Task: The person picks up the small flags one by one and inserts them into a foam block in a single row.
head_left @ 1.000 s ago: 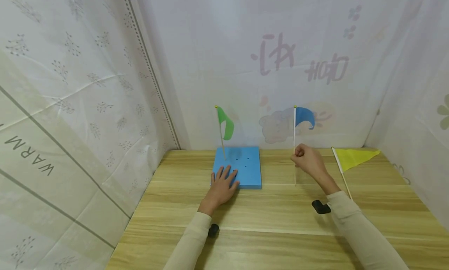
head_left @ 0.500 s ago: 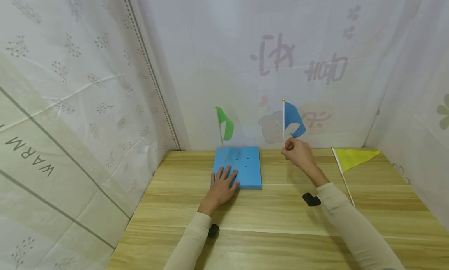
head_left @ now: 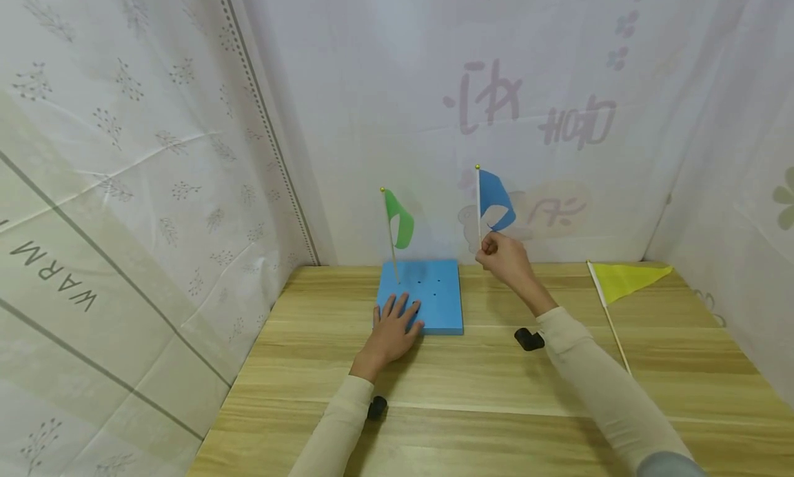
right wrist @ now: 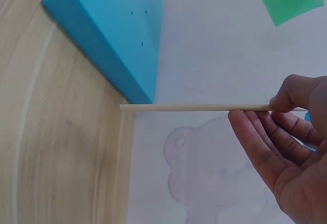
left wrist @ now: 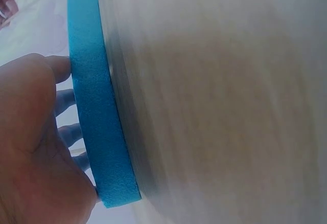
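My right hand (head_left: 505,258) pinches the wooden stick (right wrist: 199,108) of a blue flag (head_left: 497,200) between thumb and fingers. The flag is upright, to the right of a blue foam block (head_left: 443,311) with small holes in its top. In the right wrist view the stick's lower end is free, near a corner of the block. My left hand (head_left: 391,331) lies with fingers spread on the block's front left part; in the left wrist view its fingers reach over the block's edge (left wrist: 97,96). A green flag (head_left: 403,222) stands in the block, leaning slightly left.
A yellow triangular flag (head_left: 626,280) on a stick lies at the right of the wooden table (head_left: 459,435), its lower end hidden by the right sleeve. Patterned curtains (head_left: 372,118) hang behind the table and at both sides.
My right hand has carried the blue flag leftward and a little upward, closer to the foam block. The left hand, the block and the green flag have stayed in place.
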`<state>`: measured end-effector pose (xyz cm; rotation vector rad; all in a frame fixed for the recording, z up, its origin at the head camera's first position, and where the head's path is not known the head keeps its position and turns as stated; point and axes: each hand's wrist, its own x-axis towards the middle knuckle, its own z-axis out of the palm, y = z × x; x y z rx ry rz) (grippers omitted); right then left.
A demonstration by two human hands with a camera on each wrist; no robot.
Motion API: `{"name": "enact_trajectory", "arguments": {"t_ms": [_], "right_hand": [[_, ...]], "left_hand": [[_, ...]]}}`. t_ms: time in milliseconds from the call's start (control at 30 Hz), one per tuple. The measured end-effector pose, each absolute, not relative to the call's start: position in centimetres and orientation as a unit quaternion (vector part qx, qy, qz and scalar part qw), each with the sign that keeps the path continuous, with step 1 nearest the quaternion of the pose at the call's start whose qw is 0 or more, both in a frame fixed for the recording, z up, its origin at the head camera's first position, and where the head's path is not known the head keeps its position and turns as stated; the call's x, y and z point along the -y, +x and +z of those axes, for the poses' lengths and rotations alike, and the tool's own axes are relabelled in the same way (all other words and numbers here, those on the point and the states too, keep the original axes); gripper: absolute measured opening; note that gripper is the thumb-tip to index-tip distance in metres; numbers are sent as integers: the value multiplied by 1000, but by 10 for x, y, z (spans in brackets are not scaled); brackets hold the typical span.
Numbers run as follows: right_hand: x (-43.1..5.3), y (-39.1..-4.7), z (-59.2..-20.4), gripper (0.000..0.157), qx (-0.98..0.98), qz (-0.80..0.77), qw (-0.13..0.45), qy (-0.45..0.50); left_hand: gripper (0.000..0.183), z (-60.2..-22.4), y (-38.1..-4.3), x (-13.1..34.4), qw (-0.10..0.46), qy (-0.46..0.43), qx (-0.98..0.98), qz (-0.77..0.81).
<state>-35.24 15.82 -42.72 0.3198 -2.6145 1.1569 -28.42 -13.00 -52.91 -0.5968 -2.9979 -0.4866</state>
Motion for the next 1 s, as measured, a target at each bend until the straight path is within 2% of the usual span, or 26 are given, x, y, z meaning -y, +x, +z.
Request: {"name": "enact_trajectory", "arguments": {"t_ms": [233,633,1000], "right_hand": [[-137,-362,-421,6,893,412,134,122],[-108,-377,-422,8,882,413,170,149],[-88,-385,-419,8,875,425,172,153]], "left_hand": [[55,-533,-287,132,29,-195,966,-165],[55,-530,-286,131,35,-198,965,-168],[54,-527,-283,130,27,-194,968,-160]]}}
